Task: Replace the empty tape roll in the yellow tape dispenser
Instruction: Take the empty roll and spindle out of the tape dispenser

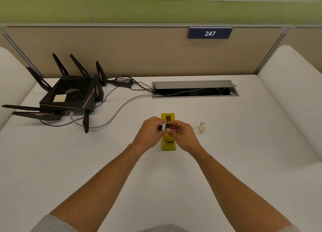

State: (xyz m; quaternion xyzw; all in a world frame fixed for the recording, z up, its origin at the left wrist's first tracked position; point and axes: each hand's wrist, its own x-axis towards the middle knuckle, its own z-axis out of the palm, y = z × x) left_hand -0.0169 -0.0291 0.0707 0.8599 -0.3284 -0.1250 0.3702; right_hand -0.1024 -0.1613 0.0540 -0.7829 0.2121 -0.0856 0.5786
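Two hands meet over the middle of the yellow tape dispenser (168, 141), which sits on the white table (226, 162). Left hand (150, 132) and right hand (181, 134) are together, both pinched on a small dark spindle (167, 126) carrying a thin white ring, likely the empty tape core (163, 127). Fingers hide much of it.

Step, as I judge it: spindle is out of the dispenser, old core being pulled off. Not yet separated.

Next move calls for sliding the core off sideways, then reaching right for the new clear tape roll (202, 127), which stands on edge on the table, well apart from the dispenser.

Dispenser long axis runs away from the person, near end toward the camera, far end toward the partition; which end holds the cutter I cannot tell. Spindle axis runs left-right, across the dispenser.
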